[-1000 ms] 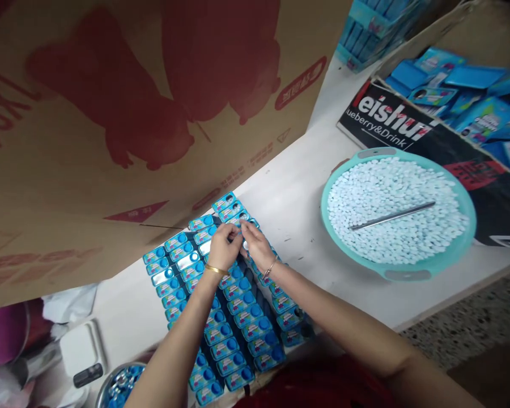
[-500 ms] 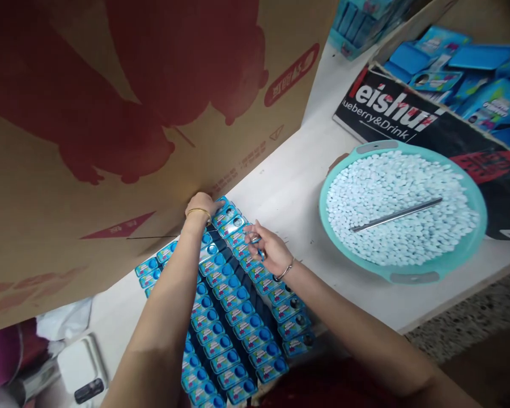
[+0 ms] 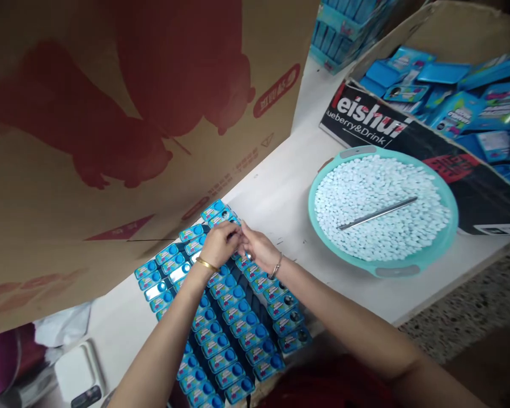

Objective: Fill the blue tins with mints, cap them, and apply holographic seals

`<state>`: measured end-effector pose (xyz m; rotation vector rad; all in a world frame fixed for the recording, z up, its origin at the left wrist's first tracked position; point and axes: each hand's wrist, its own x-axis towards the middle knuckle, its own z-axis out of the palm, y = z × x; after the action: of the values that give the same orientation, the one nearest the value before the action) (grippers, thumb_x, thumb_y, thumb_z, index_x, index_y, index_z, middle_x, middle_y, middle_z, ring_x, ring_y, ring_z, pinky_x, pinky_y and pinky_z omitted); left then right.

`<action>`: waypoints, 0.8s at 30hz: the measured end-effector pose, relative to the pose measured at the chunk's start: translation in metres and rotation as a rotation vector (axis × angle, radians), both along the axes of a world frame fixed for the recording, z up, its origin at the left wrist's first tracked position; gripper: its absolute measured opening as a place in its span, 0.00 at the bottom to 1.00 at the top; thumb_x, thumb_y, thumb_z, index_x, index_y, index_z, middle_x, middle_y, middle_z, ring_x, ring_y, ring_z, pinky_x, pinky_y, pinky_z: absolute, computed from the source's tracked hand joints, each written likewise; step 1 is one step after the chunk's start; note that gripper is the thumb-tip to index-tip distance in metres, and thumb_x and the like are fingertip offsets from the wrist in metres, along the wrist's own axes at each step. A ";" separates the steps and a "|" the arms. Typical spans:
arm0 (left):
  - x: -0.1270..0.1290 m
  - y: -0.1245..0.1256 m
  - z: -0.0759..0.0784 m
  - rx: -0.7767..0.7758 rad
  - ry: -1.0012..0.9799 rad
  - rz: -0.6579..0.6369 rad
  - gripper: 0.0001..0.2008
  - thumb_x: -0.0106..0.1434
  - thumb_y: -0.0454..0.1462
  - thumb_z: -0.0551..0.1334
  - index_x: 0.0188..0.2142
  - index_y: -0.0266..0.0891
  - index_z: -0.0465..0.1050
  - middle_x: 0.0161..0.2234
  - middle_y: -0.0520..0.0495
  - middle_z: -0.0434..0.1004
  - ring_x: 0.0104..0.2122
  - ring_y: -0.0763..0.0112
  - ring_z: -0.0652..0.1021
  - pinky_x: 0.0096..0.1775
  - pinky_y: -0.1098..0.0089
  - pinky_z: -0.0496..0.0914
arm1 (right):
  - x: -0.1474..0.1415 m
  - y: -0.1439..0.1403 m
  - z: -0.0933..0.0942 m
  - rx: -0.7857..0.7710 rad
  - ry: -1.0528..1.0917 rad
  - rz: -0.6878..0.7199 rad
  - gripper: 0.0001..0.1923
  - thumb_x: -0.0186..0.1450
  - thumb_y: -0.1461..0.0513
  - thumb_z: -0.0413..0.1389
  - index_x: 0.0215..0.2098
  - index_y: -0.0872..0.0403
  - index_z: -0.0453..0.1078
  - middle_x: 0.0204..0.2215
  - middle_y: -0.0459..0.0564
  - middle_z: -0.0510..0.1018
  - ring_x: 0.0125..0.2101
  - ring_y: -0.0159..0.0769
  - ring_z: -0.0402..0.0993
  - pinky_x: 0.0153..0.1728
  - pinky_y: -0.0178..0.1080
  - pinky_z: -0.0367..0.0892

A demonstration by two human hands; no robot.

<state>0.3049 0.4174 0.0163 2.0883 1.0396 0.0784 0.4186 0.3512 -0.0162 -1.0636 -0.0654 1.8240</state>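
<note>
Plainly, “eishui” and “ueberry&Drink” can be read on the black carton [image 3: 478,198], while above the blue tins [image 3: 238,310] the left hand [image 3: 219,245] has been brought back to the right hand [image 3: 258,249], fingers bunched together (whether anything is pinched cannot be told).

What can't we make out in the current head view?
All in the head view:
Anything held between the left hand and right hand: hidden by the hands themselves.
Some blue cases: covered by the left forearm and hands.
Tall carton: cut off by the top and left edges.
White device: its dark panel is too small and blurred to read.
Open box: cut off by the right edge.
</note>
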 end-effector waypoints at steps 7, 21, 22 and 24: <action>-0.006 0.001 -0.016 -0.047 -0.043 0.314 0.06 0.59 0.35 0.57 0.36 0.39 0.70 0.26 0.53 0.67 0.26 0.73 0.68 0.31 0.73 0.64 | -0.005 0.002 -0.007 0.086 -0.167 0.034 0.31 0.58 0.36 0.52 0.26 0.55 0.66 0.18 0.43 0.70 0.13 0.23 0.59 0.13 0.30 0.47; 0.015 0.083 -0.035 -0.074 0.722 0.345 0.10 0.51 0.44 0.66 0.25 0.39 0.73 0.25 0.46 0.76 0.31 0.64 0.76 0.33 0.69 0.64 | 0.014 0.012 -0.021 0.032 -0.139 -0.303 0.23 0.55 0.50 0.64 0.43 0.52 0.67 0.17 0.35 0.63 0.13 0.21 0.49 0.16 0.30 0.49; 0.016 0.088 -0.036 -0.103 0.756 0.309 0.11 0.51 0.45 0.66 0.24 0.39 0.73 0.24 0.45 0.76 0.31 0.63 0.76 0.32 0.69 0.64 | 0.015 0.012 -0.022 0.056 -0.144 -0.321 0.22 0.56 0.51 0.63 0.44 0.52 0.67 0.17 0.34 0.63 0.14 0.21 0.49 0.17 0.30 0.52; 0.016 0.096 -0.037 -0.158 0.813 0.260 0.14 0.51 0.48 0.66 0.22 0.39 0.72 0.24 0.44 0.77 0.30 0.62 0.78 0.32 0.68 0.65 | 0.015 0.014 -0.023 0.112 -0.156 -0.355 0.21 0.58 0.51 0.62 0.45 0.52 0.67 0.17 0.34 0.62 0.15 0.21 0.49 0.20 0.31 0.54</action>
<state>0.3208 0.5135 -0.0205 1.8391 1.7187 -0.7549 0.4336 0.3653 -0.0388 -1.0615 -0.0664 1.4024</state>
